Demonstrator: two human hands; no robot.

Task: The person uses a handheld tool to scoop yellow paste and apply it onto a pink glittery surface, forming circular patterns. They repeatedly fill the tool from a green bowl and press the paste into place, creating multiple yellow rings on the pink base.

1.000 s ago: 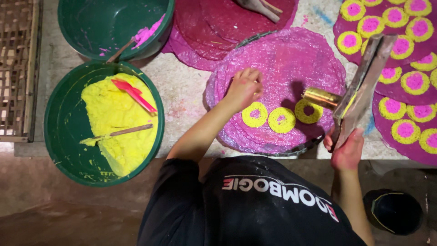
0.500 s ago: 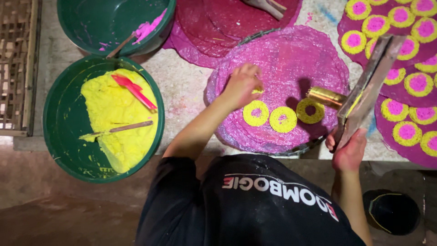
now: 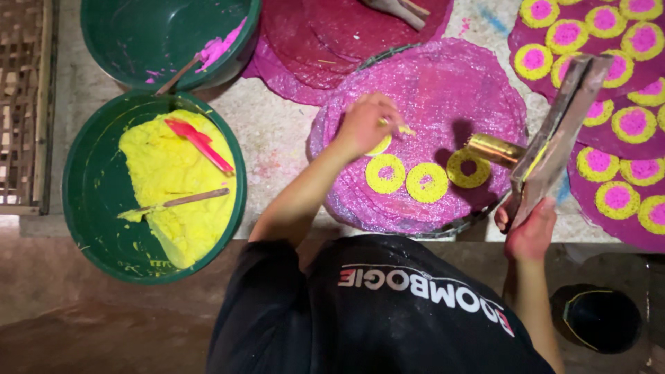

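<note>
Pointing its brass nozzle toward the person's left, the wooden-handled press with a brass cylinder lies on a slanted long axis, handle low near the body and top end rising up and away to the right. The right hand is clenched around its lower handle, and the nozzle hovers just beside the third yellow dough ring on the round pink textured mat. The left hand pinches a small yellow piece of dough above two more rings.

A green round basin holds a heap of yellow dough, a red spatula and a wooden stick. Behind it, a second green basin holds a smear of pink dough. Finished yellow-and-pink rings cover dark pink mats at the right.
</note>
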